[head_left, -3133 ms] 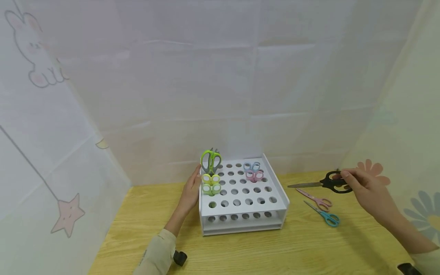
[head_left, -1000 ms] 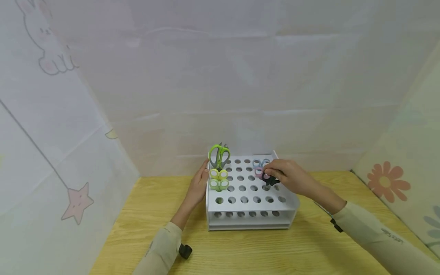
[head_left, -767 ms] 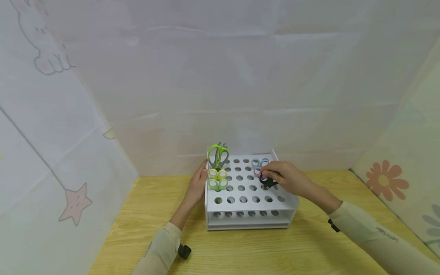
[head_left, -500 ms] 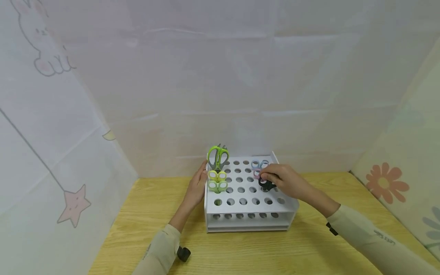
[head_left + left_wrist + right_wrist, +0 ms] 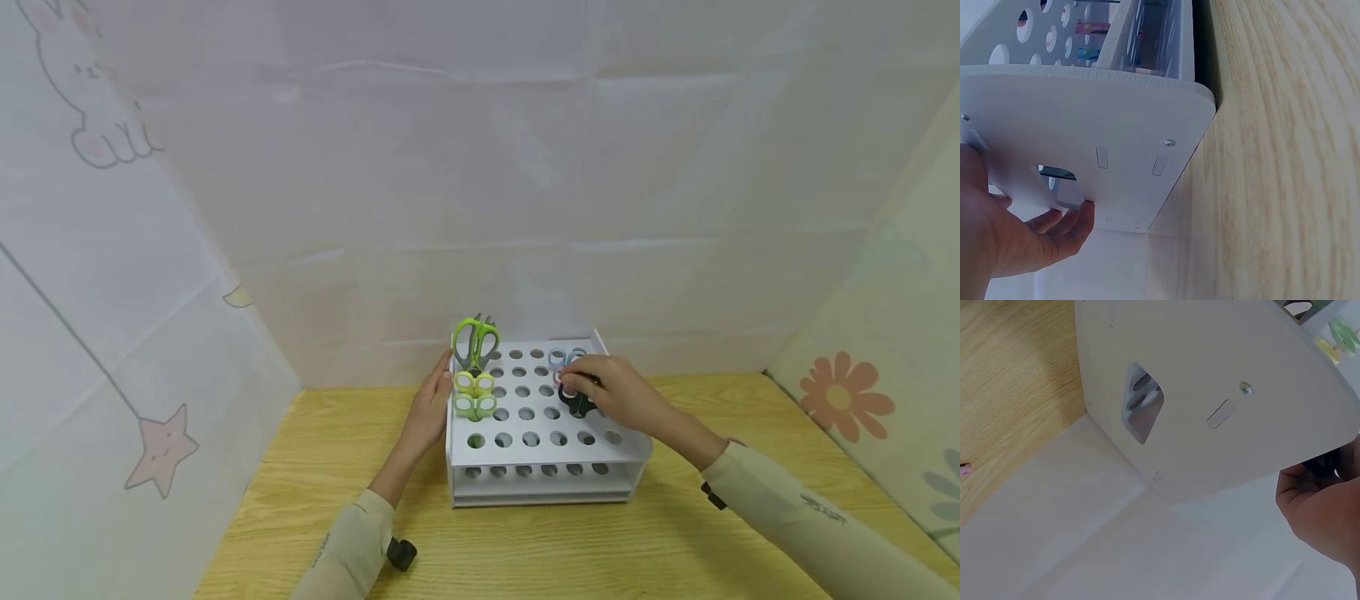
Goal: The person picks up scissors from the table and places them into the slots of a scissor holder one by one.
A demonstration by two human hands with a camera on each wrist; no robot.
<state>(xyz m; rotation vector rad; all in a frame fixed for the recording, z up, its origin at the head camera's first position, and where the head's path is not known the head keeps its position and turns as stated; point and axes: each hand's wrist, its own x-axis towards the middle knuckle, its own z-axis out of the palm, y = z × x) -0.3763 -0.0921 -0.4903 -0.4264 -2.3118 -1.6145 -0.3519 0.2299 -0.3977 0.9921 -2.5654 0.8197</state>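
Note:
A white rack [image 5: 532, 427] with rows of round holes stands on the table. My left hand [image 5: 430, 410] holds its left side panel; in the left wrist view the fingertips [image 5: 1084, 219] lie at the panel's cut-out. My right hand [image 5: 618, 392] pinches the black handles of a pair of scissors [image 5: 576, 402] over the rack's right part. Their blades are hidden from view. Light blue scissors [image 5: 557, 358] stand behind them, and pink ones [image 5: 557, 377] are mostly covered by my hand. Green-and-grey scissors [image 5: 476, 340], yellow scissors [image 5: 475, 383] and light green scissors [image 5: 476, 407] fill the left column.
Pink scissors [image 5: 1091, 28] and blue scissors [image 5: 1088, 54] show beyond the rack in the left wrist view; my right arm covers that part of the table in the head view. Patterned sheets [image 5: 525, 167] enclose the wooden table [image 5: 330, 450] behind and at the sides.
My right hand has carried the black scissors left from beside the rack onto its right part. Over the last second they shifted slightly left. My left hand has stayed at the side panel.

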